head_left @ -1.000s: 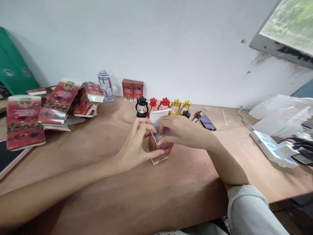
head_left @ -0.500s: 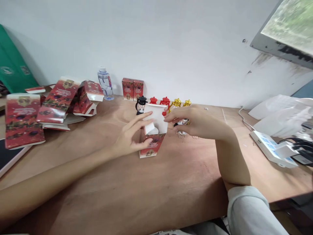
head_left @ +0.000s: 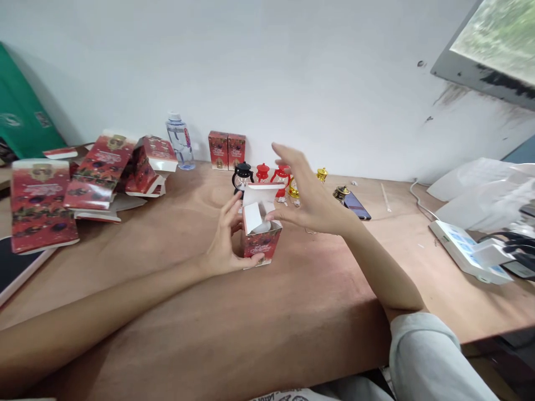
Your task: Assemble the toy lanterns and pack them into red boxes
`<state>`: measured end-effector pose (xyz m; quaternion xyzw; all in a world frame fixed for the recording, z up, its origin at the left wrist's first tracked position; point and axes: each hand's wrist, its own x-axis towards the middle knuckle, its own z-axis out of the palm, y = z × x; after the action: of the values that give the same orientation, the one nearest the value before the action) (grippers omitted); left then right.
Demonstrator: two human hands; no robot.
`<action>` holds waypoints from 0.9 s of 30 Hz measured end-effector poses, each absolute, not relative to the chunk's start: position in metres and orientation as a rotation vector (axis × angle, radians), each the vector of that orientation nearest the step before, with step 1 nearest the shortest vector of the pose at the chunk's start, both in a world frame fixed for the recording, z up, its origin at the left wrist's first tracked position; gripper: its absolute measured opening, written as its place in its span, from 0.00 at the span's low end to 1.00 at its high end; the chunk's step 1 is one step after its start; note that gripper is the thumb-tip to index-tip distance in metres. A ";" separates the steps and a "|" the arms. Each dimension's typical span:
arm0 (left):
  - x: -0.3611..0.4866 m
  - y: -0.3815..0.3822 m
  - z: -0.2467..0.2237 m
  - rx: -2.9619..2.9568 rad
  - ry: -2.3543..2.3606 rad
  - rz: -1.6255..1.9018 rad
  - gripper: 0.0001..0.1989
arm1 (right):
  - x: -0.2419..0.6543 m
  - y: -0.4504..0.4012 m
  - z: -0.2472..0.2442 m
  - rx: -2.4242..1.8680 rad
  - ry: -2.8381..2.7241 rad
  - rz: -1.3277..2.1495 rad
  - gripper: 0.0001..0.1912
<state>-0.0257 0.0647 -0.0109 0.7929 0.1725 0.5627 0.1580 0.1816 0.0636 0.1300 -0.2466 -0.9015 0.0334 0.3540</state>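
A red printed carton (head_left: 263,245) stands upright on the wooden table with its white top flaps raised. Something whitish (head_left: 264,226) shows inside its opening; its kind is unclear. My left hand (head_left: 228,242) grips the carton from the left, thumb across the front and fingers at the side. Over the carton's right side, my right hand (head_left: 311,197) is spread, its thumb by the opening and its fingers up in the air. Just behind stand small lanterns: a black one (head_left: 242,174), red ones (head_left: 262,172) and a gold one (head_left: 321,174). My right hand partly covers this row.
Flattened and part-folded red cartons (head_left: 44,206) pile up at the left. Beside them are a water bottle (head_left: 180,142) and two closed red boxes (head_left: 228,151) against the wall. On the right lie a phone (head_left: 357,206), a power strip (head_left: 468,250) with cables, and white plastic bags (head_left: 460,186).
My left hand has closed in on the carton's side. My right hand has risen and turned upright, fingers spreading away from the back flap. The phone and bronze-coloured lantern are now uncovered.
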 end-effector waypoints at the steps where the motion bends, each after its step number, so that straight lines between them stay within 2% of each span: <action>1: -0.025 0.064 -0.012 2.209 0.519 1.533 0.58 | 0.182 0.065 0.130 -0.625 -2.393 0.203 0.37; 4: -0.026 0.064 -0.009 1.994 0.660 1.242 0.51 | 0.183 0.068 0.130 -0.601 -2.532 0.486 0.21; 7: -0.026 0.065 -0.003 1.816 0.747 1.030 0.43 | 0.185 0.069 0.131 -0.566 -2.535 0.537 0.17; 13: -0.024 0.068 0.000 1.784 0.658 1.031 0.37 | 0.183 0.064 0.130 -0.708 -2.513 0.438 0.18; 19: -0.024 0.065 -0.003 1.799 0.657 1.038 0.38 | 0.178 0.059 0.130 -0.817 -2.524 0.374 0.23; 21: -0.024 0.063 -0.007 1.837 0.672 1.136 0.41 | 0.179 0.058 0.132 -0.797 -2.586 0.401 0.25; 24: -0.025 0.064 -0.011 1.994 0.641 1.474 0.48 | 0.179 0.059 0.134 -0.816 -2.581 0.404 0.24; 27: -0.027 0.067 -0.002 2.264 0.561 1.671 0.48 | 0.180 0.062 0.133 -0.858 -2.526 0.431 0.22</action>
<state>-0.0273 0.0669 -0.0020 0.7818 0.1937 0.5769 0.1360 0.1798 0.0617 0.1329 -0.3099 -0.9123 0.1557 0.2178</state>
